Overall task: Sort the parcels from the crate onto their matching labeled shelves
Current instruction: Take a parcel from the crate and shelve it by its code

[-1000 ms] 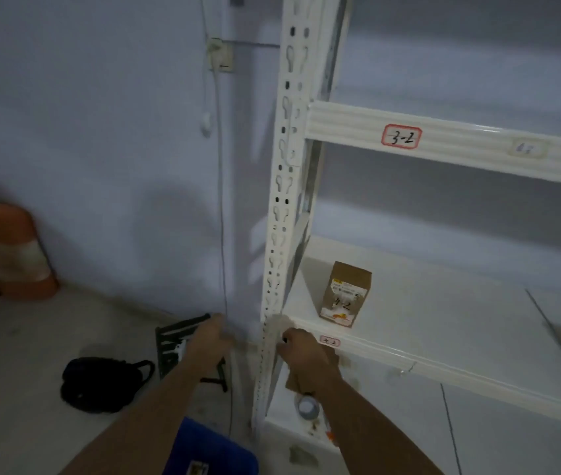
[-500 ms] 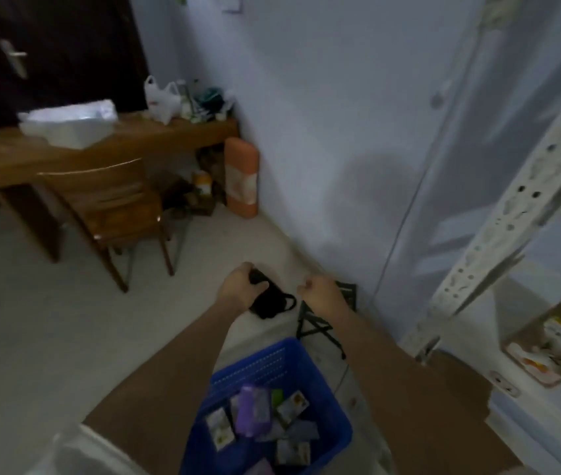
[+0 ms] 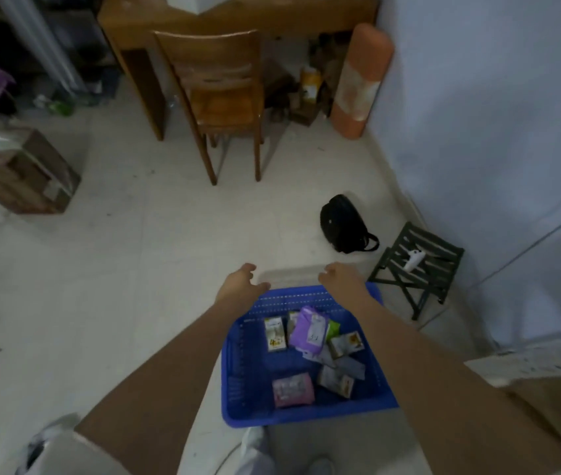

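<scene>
A person looks down at a pale, smooth tiled floor [image 3: 135, 269], both bare forearms reaching forward from the bottom of the frame. The left hand [image 3: 241, 282] and right hand [image 3: 339, 277] hover over the far rim of a blue plastic crate [image 3: 238, 371], fingers loosely spread, gripping nothing. The rectangular crate has perforated walls and sits at lower centre. Inside lie small parcels: a glossy purple pouch [image 3: 308, 332], a pink packet [image 3: 292, 389] and several pale printed boxes [image 3: 275, 334]. Right of the hands stands a dark green slatted folding stool [image 3: 419, 265]; beside it lies a rounded black bag [image 3: 342, 224]. At top centre, a wooden chair [image 3: 219, 97] is tucked under a wooden tabletop [image 3: 272, 15]. A brown cardboard box [image 3: 22, 173] sits at the left.
</scene>
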Available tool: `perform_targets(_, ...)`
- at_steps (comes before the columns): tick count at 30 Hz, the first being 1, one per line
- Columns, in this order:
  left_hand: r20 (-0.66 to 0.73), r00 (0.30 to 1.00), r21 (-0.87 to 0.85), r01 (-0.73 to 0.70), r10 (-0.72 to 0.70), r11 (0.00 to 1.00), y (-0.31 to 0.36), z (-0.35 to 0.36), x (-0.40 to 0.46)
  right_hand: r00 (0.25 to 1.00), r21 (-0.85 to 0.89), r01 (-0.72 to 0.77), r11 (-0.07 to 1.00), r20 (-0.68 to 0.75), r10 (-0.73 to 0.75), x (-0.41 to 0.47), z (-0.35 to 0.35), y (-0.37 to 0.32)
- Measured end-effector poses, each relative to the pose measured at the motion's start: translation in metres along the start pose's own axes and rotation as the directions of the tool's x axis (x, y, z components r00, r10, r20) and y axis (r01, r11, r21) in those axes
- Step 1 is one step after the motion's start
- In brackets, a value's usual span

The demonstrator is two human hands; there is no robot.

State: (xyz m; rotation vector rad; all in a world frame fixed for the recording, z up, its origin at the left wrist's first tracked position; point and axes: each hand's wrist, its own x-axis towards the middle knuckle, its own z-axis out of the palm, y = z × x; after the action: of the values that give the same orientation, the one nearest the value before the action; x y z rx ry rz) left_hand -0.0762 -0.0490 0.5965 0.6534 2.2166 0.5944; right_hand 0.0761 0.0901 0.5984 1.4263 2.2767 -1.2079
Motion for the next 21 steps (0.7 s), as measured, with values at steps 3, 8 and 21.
perform_targets(3,0.046,0.999,-0.020,0.031,-0.030,0.999,-0.032,0.014,0.032,0.998,-0.035,-0.045,0.998,0.044,0.047,0.034,0.033,0.012)
perform_targets(8,0.148,0.988,-0.004,0.043,-0.042,0.999,-0.088,0.059,0.089,0.990,-0.034,-0.116,0.993,0.079,0.118,0.084,0.089,0.045)
perform_targets(21,0.254,0.935,-0.016,0.262,-0.250,0.965,-0.246,0.225,0.206,0.933,0.117,-0.322,0.940,0.208,0.294,0.212,0.264,0.187)
